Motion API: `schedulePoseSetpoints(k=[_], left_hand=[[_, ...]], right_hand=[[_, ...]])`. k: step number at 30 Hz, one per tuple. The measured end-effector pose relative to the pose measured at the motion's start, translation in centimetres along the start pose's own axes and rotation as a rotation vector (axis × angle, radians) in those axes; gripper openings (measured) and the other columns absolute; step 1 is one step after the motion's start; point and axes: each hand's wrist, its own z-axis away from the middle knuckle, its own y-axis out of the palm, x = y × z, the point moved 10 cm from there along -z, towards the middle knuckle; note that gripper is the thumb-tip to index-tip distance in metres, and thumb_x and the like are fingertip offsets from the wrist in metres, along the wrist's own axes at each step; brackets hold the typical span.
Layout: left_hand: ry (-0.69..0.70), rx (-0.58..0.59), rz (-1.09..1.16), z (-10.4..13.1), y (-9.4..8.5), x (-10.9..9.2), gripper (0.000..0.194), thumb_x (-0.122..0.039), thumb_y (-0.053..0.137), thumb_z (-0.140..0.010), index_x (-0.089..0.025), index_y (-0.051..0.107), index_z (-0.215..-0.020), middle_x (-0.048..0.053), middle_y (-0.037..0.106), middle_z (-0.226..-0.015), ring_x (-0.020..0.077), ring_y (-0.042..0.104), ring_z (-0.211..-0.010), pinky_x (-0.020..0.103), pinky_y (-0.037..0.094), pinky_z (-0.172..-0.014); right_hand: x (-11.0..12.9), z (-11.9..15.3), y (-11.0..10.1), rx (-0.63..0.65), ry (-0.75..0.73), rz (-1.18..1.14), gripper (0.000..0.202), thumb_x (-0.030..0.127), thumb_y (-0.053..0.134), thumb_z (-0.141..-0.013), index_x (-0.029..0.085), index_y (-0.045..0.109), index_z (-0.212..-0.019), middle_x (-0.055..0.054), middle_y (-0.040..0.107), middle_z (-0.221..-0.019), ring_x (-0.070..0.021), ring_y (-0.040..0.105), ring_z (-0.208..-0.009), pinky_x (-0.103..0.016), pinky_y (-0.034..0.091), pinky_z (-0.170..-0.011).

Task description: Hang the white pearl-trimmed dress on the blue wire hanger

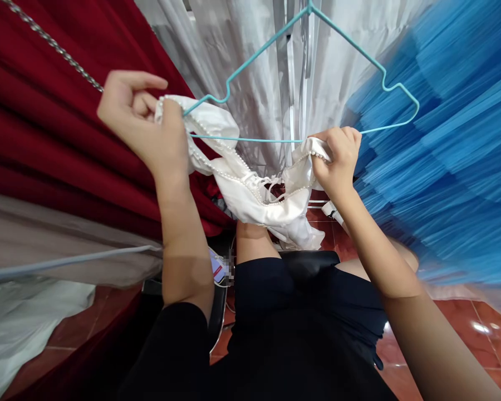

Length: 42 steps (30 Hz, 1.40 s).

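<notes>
A white garment [250,200] with pearl-beaded edges and crossed lacing hangs in front of me, above my knees. My left hand [144,120] is closed on its left strap, which is looped over the left end of a turquoise hanger [259,51]; the index finger sticks out. My right hand [338,159] grips the other strap at the right, its fingers curled against the hanger's bottom bar. The hanger's right end is bare. My fingers partly hide both straps.
Red cloth [67,128] hangs close at the left, white drapes [250,61] ahead, and blue tulle [451,139] at the right. A phone [218,266] lies on a black seat by my left thigh. Below is a red tiled floor [463,328].
</notes>
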Motion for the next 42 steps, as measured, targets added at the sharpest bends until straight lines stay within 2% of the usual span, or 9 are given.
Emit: schedulePoseSetpoints(k=[3,6,14,18,22,25,30,37,42], left_hand=[[0.127,0.089,-0.006,-0.5,1.5,-3.1,0.04,0.022,0.046,-0.063,-0.006,0.066,-0.085,-0.004,0.058,-0.078,0.0041,0.035,-0.055,0.018,0.025,-0.052],[0.18,0.174,0.026,-0.6,2.9,-4.4,0.042,0.018,0.05,-0.062,-0.01,0.068,-0.088,-0.004,0.058,-0.076,0.0065,0.041,-0.057,0.02,0.027,-0.052],[0.058,0.355,-0.034,1.4,5.3,-4.0,0.036,0.012,0.052,-0.075,-0.015,0.073,-0.084,0.0,0.058,-0.081,0.0128,0.053,-0.075,0.022,0.039,-0.068],[-0.09,0.464,-0.027,2.2,6.2,-2.9,0.033,0.006,0.045,-0.087,-0.016,0.047,-0.061,-0.003,0.041,-0.063,0.0126,0.044,-0.065,0.025,0.03,-0.061],[-0.161,0.476,-0.162,1.9,6.5,-2.5,0.04,0.004,0.043,-0.085,-0.019,0.022,-0.06,-0.003,0.023,-0.058,0.0127,0.028,-0.056,0.03,0.018,-0.057],[-0.137,0.443,-0.211,1.6,6.5,-2.9,0.033,-0.001,0.042,-0.086,-0.019,0.03,-0.06,-0.002,0.033,-0.06,0.0143,0.037,-0.06,0.028,0.025,-0.06],[-0.096,0.521,-0.173,2.4,7.1,-3.1,0.025,-0.004,0.041,-0.092,-0.016,0.057,-0.076,0.001,0.057,-0.076,0.0189,0.058,-0.083,0.027,0.04,-0.076],[-0.084,0.541,-0.443,2.8,7.3,-4.5,0.022,-0.009,0.04,-0.091,-0.022,0.053,-0.08,0.007,0.063,-0.087,0.0309,0.061,-0.092,0.04,0.039,-0.08],[-0.01,0.583,-0.4,3.4,8.2,-5.2,0.024,-0.011,0.04,-0.09,-0.024,0.038,-0.07,0.005,0.056,-0.075,0.0278,0.056,-0.079,0.037,0.03,-0.069]], right_hand=[[0.3,0.0,0.0,0.011,0.014,-0.002,0.013,0.021,0.044,-0.082,0.021,0.055,-0.089,-0.002,0.057,-0.083,-0.0215,0.055,-0.087,-0.051,0.04,-0.096],[0.5,0.0,0.0,0.027,0.021,-0.005,0.014,0.021,0.043,-0.082,0.021,0.055,-0.089,-0.002,0.056,-0.083,-0.0224,0.055,-0.089,-0.053,0.038,-0.098],[-0.7,0.1,-0.5,0.039,0.055,0.022,0.013,0.023,0.047,-0.079,0.021,0.055,-0.089,-0.003,0.054,-0.084,-0.0251,0.055,-0.094,-0.058,0.04,-0.097],[-0.7,0.2,-0.7,0.044,0.045,0.027,0.01,0.025,0.047,-0.082,0.021,0.055,-0.088,-0.004,0.054,-0.084,-0.0257,0.055,-0.095,-0.059,0.04,-0.097],[-0.6,0.2,-0.3,0.034,0.058,0.011,0.01,0.026,0.048,-0.084,0.022,0.055,-0.089,-0.004,0.054,-0.086,-0.026,0.054,-0.097,-0.06,0.039,-0.098],[-0.7,0.2,0.1,0.024,0.066,0.003,0.011,0.03,0.047,-0.086,0.022,0.054,-0.09,-0.004,0.054,-0.086,-0.026,0.053,-0.096,-0.06,0.039,-0.097],[-1.1,0.2,0.1,0.025,0.066,0.075,0.008,0.033,0.051,-0.088,0.025,0.054,-0.089,-0.005,0.057,-0.085,-0.0249,0.051,-0.094,-0.056,0.04,-0.096],[-0.9,0.1,-0.1,0.011,0.063,0.099,0.011,0.036,0.05,-0.089,0.025,0.053,-0.088,-0.005,0.058,-0.084,-0.0242,0.052,-0.091,-0.056,0.042,-0.095],[-1.0,-0.1,0.0,-0.011,0.043,0.095,0.02,0.042,0.048,-0.091,0.024,0.053,-0.086,-0.004,0.056,-0.081,-0.025,0.053,-0.09,-0.058,0.044,-0.092]])
